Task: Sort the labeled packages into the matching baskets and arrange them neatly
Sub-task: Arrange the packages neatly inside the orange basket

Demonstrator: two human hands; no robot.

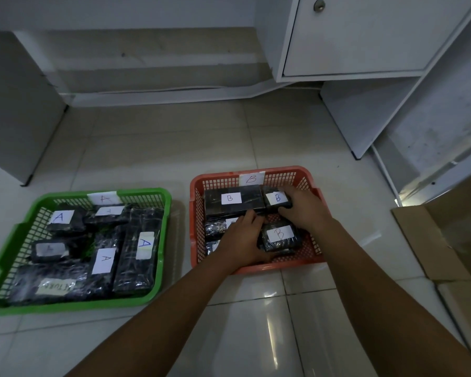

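While both your hands work inside the red B basket (256, 268), sorting looks done; only tidying remains: your right hand (303, 206) clasps a small B package (277, 198), your left hand (239, 240) lies flat on packages beneath it.

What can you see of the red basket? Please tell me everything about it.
The red basket looks like plastic, with lattice walls and a solid rim. It stands flat on the tiled floor, to the right of the green basket and apart from it. A white paper label marked B is fixed to its far wall. Inside lie black wrapped packages with white B labels. The left hand and the right hand reach in and rest on packages.
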